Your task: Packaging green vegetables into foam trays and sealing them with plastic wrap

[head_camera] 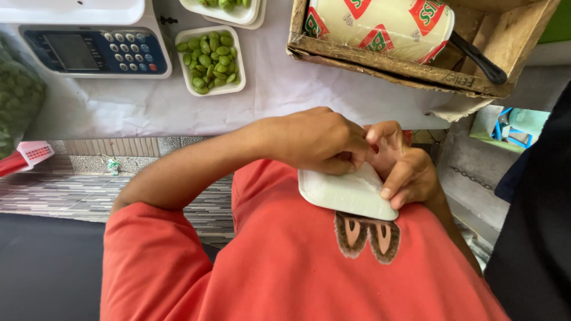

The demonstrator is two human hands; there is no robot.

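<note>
White foam tray [348, 195] is being braced against the chest; left hand [318, 141] and right hand [404, 169] are both pinching its top edge.

White tray [351, 196], green beans [211, 59], red shirt [285, 261]

A grey-screened scale display [74, 50] sits top left beside a white foam tray of green beans [211, 59], a red-and-cream printed roll [380, 27] lies in the wooden box [392, 68], and both hands hold what looks like a wrapped white tray [348, 193].
</note>
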